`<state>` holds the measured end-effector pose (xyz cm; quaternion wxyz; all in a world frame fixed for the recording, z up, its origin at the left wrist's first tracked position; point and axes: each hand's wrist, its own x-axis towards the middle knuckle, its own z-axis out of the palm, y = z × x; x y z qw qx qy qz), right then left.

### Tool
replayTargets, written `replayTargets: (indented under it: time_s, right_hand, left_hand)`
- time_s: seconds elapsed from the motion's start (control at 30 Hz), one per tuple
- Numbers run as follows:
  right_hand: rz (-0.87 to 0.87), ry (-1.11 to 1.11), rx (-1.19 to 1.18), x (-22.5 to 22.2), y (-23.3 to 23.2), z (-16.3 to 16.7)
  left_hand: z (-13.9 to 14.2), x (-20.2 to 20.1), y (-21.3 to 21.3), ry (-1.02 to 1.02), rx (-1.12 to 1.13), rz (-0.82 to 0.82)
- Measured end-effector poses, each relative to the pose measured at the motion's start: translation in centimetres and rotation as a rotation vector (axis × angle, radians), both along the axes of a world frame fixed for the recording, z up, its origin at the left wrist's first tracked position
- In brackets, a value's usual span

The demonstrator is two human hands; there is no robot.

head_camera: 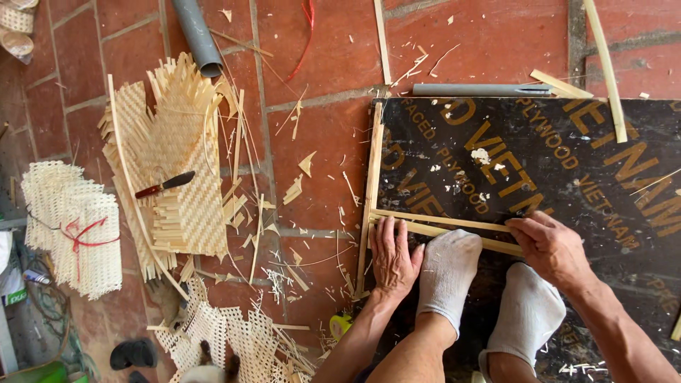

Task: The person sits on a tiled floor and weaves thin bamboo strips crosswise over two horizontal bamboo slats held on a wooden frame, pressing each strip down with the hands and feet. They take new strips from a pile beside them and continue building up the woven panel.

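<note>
The person sits over a dark plywood board [567, 163] that lies on the red tiled floor [319, 42], both feet in white socks [445, 273] planted on its near part. Two long bamboo strips [454, 227] run side by side across the board, from its left edge toward the middle, the toes of the left sock resting on them. A third upright bamboo strip [370, 191] lies along the board's left edge and crosses the ends of the two.

The left hand [391, 257] lies flat, palm down and fingers spread together, just near of the strips at the board's left edge, its fingertips touching the nearer strip; it grips nothing. The right hand [550, 245] sits farther along the same strips, toward the middle of the board, fingers curled down onto them; whether it pinches a strip or only presses on it cannot be told.

Past the board's far edge lies a grey plastic tube [482, 90], and another bamboo strip [604, 67] slants over the far right corner. On the floor to the left lies a heap of woven bamboo mats [177, 135] with a red-handled knife [164, 184] on top, and a grey pipe [197, 35] beyond. A bundle of pale open-weave mats tied with red string [74, 234] lies farther left, more open-weave pieces [227, 333] lie nearer, and shavings are scattered between.
</note>
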<state>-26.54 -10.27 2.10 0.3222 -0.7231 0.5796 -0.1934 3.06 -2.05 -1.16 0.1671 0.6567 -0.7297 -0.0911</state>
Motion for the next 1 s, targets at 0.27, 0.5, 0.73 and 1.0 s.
replayTargets:
  time_s: [0.27, 0.5, 0.73, 1.0]
  right_hand:
    - [0.061, 0.251, -0.219, -0.4, 1.0, 0.8]
    - [0.008, 0.253, -0.232, 0.4, 2.9, 1.9]
    - [-0.202, 0.128, -0.309, -5.0, 6.6, 2.5]
    - [-0.868, 0.678, -0.150, -28.9, 15.7, 2.6]
  left_hand:
    - [0.6, 0.1, -0.2, 0.061, 0.042, -0.052]
    - [0.7, -0.4, 0.4, -0.018, 0.094, -0.025]
    - [1.9, -0.8, 1.1, -0.112, 0.087, -0.038]
    - [2.9, -2.1, 1.9, -0.154, 0.080, -0.031]
